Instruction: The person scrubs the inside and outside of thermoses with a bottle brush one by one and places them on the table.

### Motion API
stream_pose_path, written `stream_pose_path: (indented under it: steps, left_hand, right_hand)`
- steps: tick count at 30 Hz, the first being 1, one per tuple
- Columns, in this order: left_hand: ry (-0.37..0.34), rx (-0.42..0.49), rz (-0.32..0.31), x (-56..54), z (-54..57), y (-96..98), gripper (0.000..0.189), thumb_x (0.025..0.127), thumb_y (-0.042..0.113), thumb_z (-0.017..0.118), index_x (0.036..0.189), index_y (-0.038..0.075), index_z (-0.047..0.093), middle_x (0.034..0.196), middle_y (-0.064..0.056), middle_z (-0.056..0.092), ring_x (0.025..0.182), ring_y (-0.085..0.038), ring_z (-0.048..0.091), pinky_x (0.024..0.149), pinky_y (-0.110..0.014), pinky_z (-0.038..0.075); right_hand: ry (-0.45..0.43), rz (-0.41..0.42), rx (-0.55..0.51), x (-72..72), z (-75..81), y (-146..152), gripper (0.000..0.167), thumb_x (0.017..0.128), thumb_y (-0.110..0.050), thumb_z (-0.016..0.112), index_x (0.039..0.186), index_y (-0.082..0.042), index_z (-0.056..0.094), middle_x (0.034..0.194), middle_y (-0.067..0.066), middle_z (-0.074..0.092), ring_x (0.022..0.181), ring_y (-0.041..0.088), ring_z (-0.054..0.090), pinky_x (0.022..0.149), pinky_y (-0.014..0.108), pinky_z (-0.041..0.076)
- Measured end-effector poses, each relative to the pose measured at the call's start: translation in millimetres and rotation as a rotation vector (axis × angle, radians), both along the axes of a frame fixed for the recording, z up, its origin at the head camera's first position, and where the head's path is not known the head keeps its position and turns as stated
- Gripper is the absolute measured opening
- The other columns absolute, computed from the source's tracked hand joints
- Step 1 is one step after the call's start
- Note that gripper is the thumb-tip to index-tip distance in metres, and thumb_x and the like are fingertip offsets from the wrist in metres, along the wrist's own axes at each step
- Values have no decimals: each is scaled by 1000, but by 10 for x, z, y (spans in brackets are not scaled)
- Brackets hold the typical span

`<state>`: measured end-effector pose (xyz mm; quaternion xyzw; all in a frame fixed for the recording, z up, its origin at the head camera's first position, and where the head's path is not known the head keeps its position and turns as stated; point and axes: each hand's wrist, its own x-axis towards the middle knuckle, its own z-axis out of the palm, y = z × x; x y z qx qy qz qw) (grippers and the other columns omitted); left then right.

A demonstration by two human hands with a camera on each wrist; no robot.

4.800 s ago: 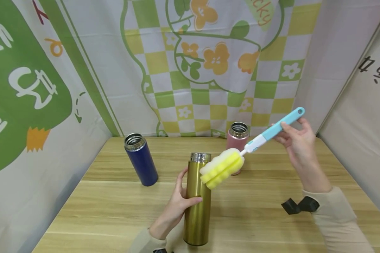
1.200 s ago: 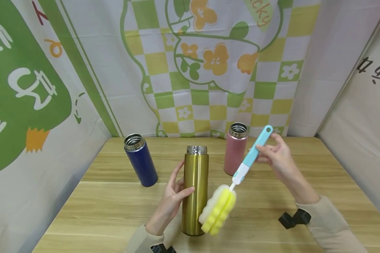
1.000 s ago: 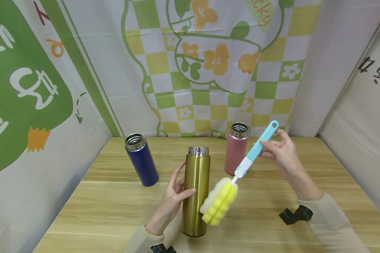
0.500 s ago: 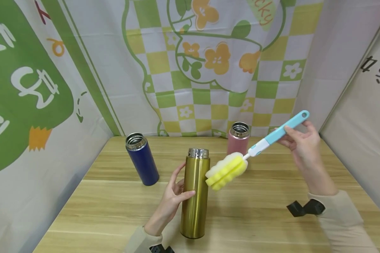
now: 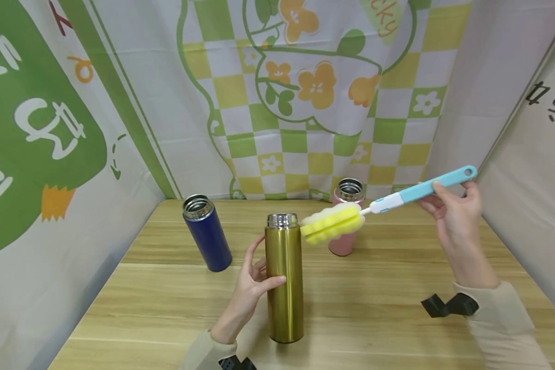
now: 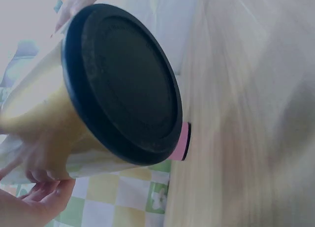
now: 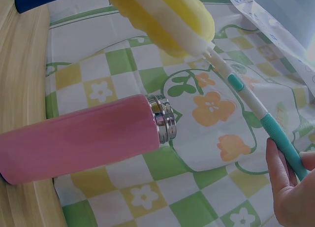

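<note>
My left hand [image 5: 248, 293] grips a gold thermos bottle [image 5: 284, 277] around its middle, thumb across the front. The bottle is upright with an uncapped metal neck; its black base [image 6: 130, 84] shows in the left wrist view, raised off the table. In my right hand [image 5: 460, 221] a bottle brush [image 5: 421, 191] is pinched by its light-blue handle. Its yellow-and-white sponge head [image 5: 334, 223] points left, beside the gold bottle's neck; whether they touch I cannot tell. The right wrist view shows the brush's white shaft [image 7: 246, 96] running to the sponge.
A blue thermos bottle [image 5: 207, 234] stands uncapped at the left on the wooden table [image 5: 166, 308]. Behind the sponge, a pink thermos bottle [image 5: 341, 245] stands uncapped and partly hidden. A patterned cloth [image 5: 296, 144] hangs along the table's back edge.
The brush has swung up from pointing steeply down beside the gold bottle to nearly level near its neck. My right hand has moved right. The gold bottle has shifted only slightly.
</note>
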<state>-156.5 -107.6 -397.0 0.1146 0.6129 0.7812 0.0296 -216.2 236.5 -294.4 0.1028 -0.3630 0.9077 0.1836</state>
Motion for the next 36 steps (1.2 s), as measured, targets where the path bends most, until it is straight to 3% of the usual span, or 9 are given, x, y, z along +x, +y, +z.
stream_pose_path:
  steps: [6, 14, 24, 36]
  left_hand:
    - [33, -11, 73, -36, 76, -31, 88, 69, -5, 67, 139, 19, 17, 111, -18, 56, 92, -23, 58, 79, -38, 43]
    - [83, 80, 156, -73, 191, -88, 89, 68, -12, 63, 138, 17, 17, 102, -3, 62, 88, -21, 60, 77, -32, 46]
    - [113, 144, 234, -129, 323, -148, 89, 69, -17, 58, 138, 17, 15, 100, -3, 62, 88, -20, 60, 77, -32, 46]
    - [160, 207, 326, -170, 474, -165, 88, 68, -20, 57, 136, 23, 20, 107, -14, 55, 92, -23, 58, 78, -34, 47]
  right_hand:
    - [9, 6, 19, 48, -51, 35, 28, 79, 12, 54, 98, -1, 38, 69, 19, 61, 70, 31, 65, 67, 41, 49]
    - [29, 29, 90, 122, -144, 49, 27, 81, 13, 51, 99, 0, 36, 74, 20, 63, 73, 30, 65, 68, 41, 49]
    - [-10, 25, 172, 157, -268, 10, 46, 81, 11, 53, 113, -3, 23, 75, 17, 65, 75, 26, 65, 67, 37, 50]
    - [-3, 84, 187, 202, -359, -43, 30, 83, 13, 49, 107, 2, 36, 78, 16, 66, 75, 26, 65, 69, 36, 50]
